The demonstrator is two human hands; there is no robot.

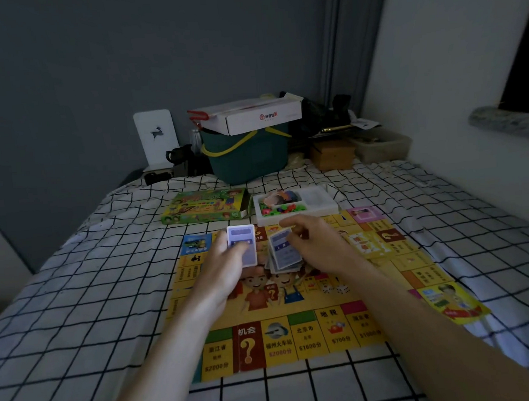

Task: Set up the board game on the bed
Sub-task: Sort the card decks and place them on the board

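While my left hand grips one card stack and my right hand pinches a card above the board, I'm mid-sorting; next, lay piles on the board.

Pretty dim in here, whole room has a bluish-grey cast. What light there is seems to come from the right, the white wall there is the brightest thing. The grey wall goes murky and grainy. Soft focus everywhere, board print barely readable. Wide-angle lens bends the bed's grid lines near the edges. No glare, shadows faint.
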